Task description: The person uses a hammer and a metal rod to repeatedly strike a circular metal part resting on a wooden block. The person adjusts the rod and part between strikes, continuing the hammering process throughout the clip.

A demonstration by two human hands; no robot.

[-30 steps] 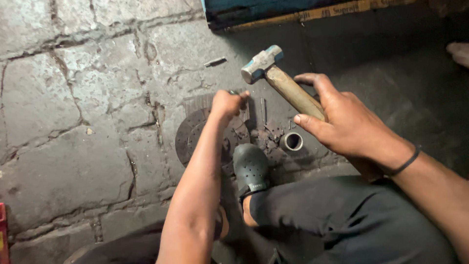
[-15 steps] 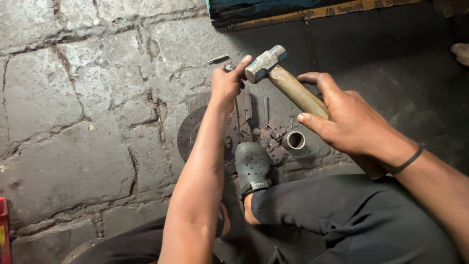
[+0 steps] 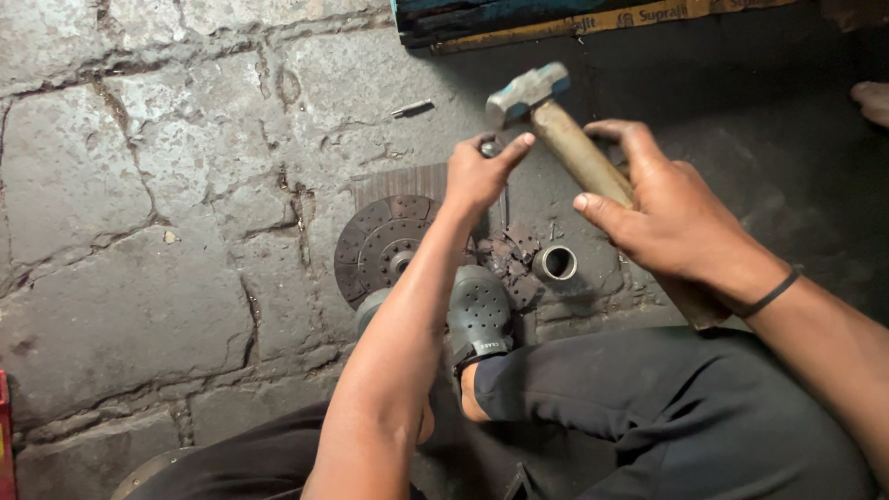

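Two hands: right hand (image 3: 671, 222) grasping a wooden-handled hammer (image 3: 565, 134); left hand (image 3: 479, 176) pinching a small dark metal piece (image 3: 490, 146) above a round disc (image 3: 380, 245).

Left hand (image 3: 477, 176): raised, fingers pinched shut, forearm stretched forward.
Right hand (image 3: 662, 218): fist curled closed, wrist banded, arm angled in from right.

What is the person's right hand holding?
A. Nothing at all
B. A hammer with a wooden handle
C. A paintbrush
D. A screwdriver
B: the right hand is wrapped round the wooden handle of a hammer, its metal head raised above the stone floor.
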